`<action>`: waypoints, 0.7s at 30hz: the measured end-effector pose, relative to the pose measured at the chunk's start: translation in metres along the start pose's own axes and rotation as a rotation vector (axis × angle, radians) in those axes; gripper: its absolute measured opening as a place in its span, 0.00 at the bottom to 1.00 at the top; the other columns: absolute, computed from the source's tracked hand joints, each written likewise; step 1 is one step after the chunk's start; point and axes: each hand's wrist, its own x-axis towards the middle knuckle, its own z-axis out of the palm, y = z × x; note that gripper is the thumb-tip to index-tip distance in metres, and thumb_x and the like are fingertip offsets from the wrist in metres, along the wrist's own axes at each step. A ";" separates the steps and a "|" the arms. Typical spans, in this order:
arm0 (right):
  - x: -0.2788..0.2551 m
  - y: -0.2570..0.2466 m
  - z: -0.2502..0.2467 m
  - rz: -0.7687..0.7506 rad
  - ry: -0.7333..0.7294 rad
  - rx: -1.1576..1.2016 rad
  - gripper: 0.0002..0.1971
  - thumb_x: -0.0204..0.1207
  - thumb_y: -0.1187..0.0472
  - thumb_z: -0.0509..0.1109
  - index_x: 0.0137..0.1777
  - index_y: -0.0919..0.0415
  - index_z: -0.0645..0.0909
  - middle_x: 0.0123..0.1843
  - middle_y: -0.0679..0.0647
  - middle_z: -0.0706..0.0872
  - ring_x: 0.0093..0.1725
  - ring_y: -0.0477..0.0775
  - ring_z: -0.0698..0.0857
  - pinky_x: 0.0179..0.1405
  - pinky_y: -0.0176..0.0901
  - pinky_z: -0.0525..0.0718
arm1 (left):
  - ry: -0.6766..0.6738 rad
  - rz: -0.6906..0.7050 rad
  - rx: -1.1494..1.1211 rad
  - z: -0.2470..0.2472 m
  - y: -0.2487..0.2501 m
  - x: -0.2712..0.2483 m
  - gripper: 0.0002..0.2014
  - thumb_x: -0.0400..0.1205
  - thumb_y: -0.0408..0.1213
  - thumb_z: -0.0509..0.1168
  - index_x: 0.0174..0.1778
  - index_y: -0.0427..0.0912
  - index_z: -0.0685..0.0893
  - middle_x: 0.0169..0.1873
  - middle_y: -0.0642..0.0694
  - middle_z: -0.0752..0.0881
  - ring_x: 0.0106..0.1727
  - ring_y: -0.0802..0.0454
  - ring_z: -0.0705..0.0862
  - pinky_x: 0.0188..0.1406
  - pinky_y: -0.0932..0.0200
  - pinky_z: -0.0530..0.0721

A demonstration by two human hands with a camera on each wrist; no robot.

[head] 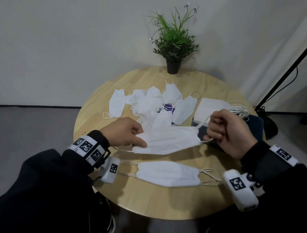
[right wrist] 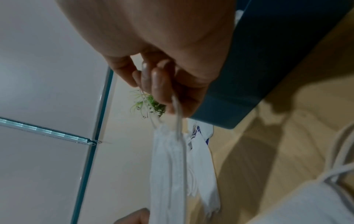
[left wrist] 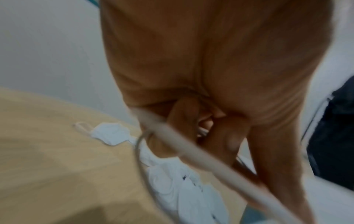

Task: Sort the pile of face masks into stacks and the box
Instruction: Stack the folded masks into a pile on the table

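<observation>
You hold the mask [head: 165, 139] stretched above the near stack [head: 167, 174]: left hand [head: 122, 131] pinching its end, right hand [head: 226, 130] gripping the ear loop [right wrist: 179, 121]. It looks light and floppy, so keep hold of both ends.

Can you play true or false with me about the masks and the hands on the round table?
1. Both hands hold one mask between them. True: the left hand pinches one end, the right hand grips the ear loop.
2. The plant lies tipped over. False: it stands upright at the table's far edge.
3. A flat mask lies nearest the person. True.
4. The messy pile is red. False: those masks are white.
5. The neat stack is by the left hand. False: it is on the right.
</observation>
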 end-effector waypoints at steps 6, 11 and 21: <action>-0.010 -0.002 -0.037 -0.038 0.028 -0.418 0.19 0.82 0.68 0.71 0.31 0.57 0.70 0.26 0.53 0.64 0.23 0.51 0.61 0.30 0.48 0.58 | 0.123 -0.099 -0.454 -0.033 -0.013 -0.014 0.06 0.74 0.31 0.82 0.42 0.43 0.92 0.23 0.51 0.73 0.24 0.55 0.70 0.27 0.60 0.74; -0.032 0.003 -0.058 0.124 -0.057 -0.703 0.04 0.77 0.77 0.73 0.50 0.72 0.86 0.29 0.63 0.77 0.22 0.53 0.73 0.20 0.40 0.75 | 0.087 -0.259 -0.757 -0.044 -0.027 -0.027 0.12 0.83 0.18 0.65 0.48 0.42 0.77 0.26 0.42 0.77 0.21 0.52 0.75 0.38 0.50 0.93; -0.041 0.033 -0.053 0.301 -0.094 -0.936 0.08 0.79 0.75 0.70 0.55 0.67 0.85 0.30 0.63 0.81 0.27 0.60 0.86 0.31 0.57 0.90 | -0.224 -0.422 -0.452 0.000 -0.042 -0.040 0.15 0.79 0.17 0.68 0.37 0.40 0.74 0.29 0.33 0.82 0.27 0.44 0.82 0.28 0.54 0.91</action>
